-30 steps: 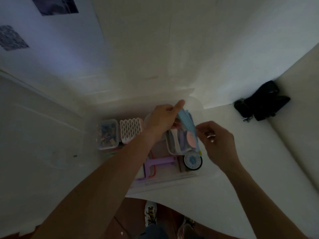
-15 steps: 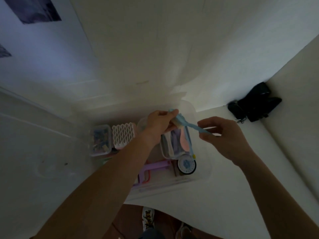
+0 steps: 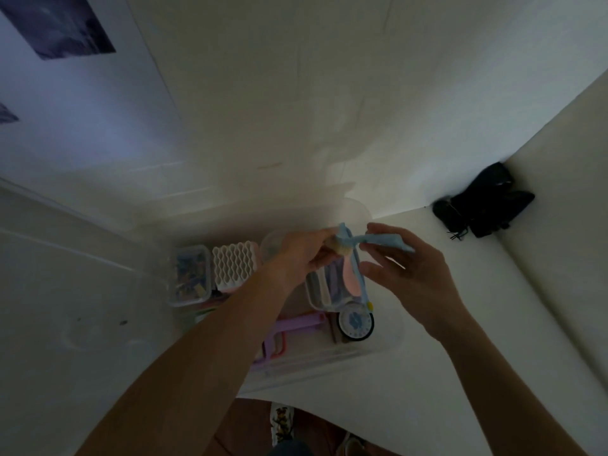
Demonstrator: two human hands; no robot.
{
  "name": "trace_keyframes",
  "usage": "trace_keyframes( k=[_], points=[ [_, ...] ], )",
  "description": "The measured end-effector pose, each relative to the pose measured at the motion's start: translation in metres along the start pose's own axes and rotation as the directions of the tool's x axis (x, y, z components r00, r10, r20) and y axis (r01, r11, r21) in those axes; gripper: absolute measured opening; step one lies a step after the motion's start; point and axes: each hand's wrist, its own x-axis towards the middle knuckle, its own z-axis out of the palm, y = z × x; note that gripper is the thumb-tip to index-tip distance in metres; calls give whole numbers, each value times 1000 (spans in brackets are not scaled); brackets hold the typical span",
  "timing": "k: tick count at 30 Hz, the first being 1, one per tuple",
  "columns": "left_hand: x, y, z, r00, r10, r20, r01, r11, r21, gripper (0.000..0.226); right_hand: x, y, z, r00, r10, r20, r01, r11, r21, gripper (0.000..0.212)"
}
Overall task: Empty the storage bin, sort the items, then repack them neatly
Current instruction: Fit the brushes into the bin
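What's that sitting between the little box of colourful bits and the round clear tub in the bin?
In the head view, a white wavy-patterned holder stands between the small box and the round tub.

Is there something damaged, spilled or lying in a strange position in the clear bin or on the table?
Nothing stands out. The items in the clear storage bin lie orderly, nothing looks spilled, and both hands hold a light blue brush above it.
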Motion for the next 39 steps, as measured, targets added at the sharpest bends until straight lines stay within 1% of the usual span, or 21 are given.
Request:
trace_keyframes(
  k=[1,3,5,6,7,8,9,10,11,12,14,15,16,19,22,26,28,30,32,34,39],
  points=[
    [-2,-3,2,999,-31,19,30,999,38,23,5,3,2,999,-30,-43,25,994,-109,36],
    [-11,-9,8,995,-89,53,84,993,88,19,16,14,8,987,-94,-130,39,926,-377,26],
    [-16,-18,15,992,-123,42,117,986,120,26,25,22,15,973,-151,-172,42,857,-513,23],
    [-15,-24,17,997,-76,8,73,978,197,31,31,24,16,969,-180,-171,51,818,-573,23],
    [-12,-30,15,999,35,-27,-23,928,371,37,36,25,17,968,-197,-154,54,768,-639,24],
    [-9,-36,9,976,212,-46,-144,791,595,38,41,26,16,974,-192,-123,54,717,-695,27],
    [-8,-41,3,913,409,6,-262,573,777,36,46,27,15,983,-160,-88,44,674,-738,31],
    [-7,-46,-4,822,556,125,-371,356,858,33,51,29,13,993,-101,-62,16,630,-777,36],
    [-8,-50,-10,728,638,251,-474,204,856,26,55,31,14,999,-30,-43,-18,571,-821,39],
    [-8,-54,-14,649,664,371,-556,81,827,19,58,35,15,999,29,-25,-36,501,-865,40],
    [0,-67,-20,576,610,545,-612,-121,782,33,60,41,22,996,94,0,-35,375,-926,36],
    [4,-74,-22,577,572,583,-599,-189,778,41,58,42,26,995,100,-8,-41,334,-942,32],
    [8,-80,-23,582,554,595,-586,-222,779,47,56,44,30,995,92,-25,-52,303,-952,27],
    [9,-87,-24,578,582,572,-572,-211,793,46,48,51,42,996,36,-87,-93,254,-963,15],
    [12,-92,-25,535,617,577,-568,-243,787,39,45,61,49,996,-12,-88,-85,153,-984,23],
    [15,-93,-24,557,592,583,-575,-232,785,41,42,68,51,998,53,-16,-20,81,-997,27],
    [14,-91,-25,555,587,589,-585,-229,778,40,41,66,53,998,62,-6,-11,79,-997,27],
    [10,-89,-28,533,601,595,-582,-250,774,36,38,59,53,997,71,-31,-39,114,-993,26],
    [10,-89,-32,521,617,589,-564,-269,781,34,29,50,49,996,77,-51,-61,122,-991,19],
    [11,-91,-34,542,611,577,-537,-276,797,39,12,45,40,994,91,-58,-67,98,-993,14],
    [10,-97,-27,628,568,533,-463,-278,842,55,-22,51,37,980,197,-12,-16,20,-1000,15]
  ],
)
